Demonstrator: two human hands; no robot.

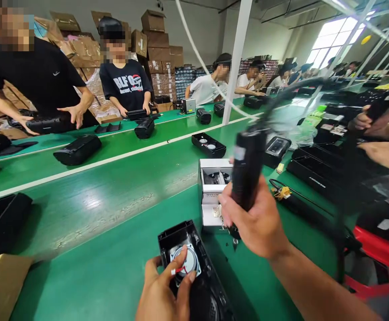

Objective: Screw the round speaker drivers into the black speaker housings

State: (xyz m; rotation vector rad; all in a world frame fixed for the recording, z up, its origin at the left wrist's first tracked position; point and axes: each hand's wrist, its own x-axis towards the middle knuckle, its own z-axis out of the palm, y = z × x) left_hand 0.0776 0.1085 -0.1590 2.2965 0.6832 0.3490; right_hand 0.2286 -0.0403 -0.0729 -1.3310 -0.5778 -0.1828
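Note:
In the head view a black speaker housing (pixel 209 278) lies on its back on the green bench, its inside facing up. A round speaker driver (pixel 190 258) with a square metal frame sits in its upper end. My left hand (pixel 161 290) grips this driver between thumb and fingers, beside a short red lead with a white plug. Above and to the right, my right hand (pixel 258 225) is wrapped round a black electric screwdriver (pixel 246 165), upright and blurred by motion. Its pointed lower end hangs in front of a white screw feeder (pixel 209 203), apart from the housing.
A green conveyor (pixel 114 200) runs along the bench, carrying black speaker shells. One open shell (pixel 208 145) holds two drivers. A cardboard box (pixel 5 285) stands at lower left. Black housings (pixel 315 171) and a neighbour's hands (pixel 386 156) are on the right. Co-workers sit or stand opposite.

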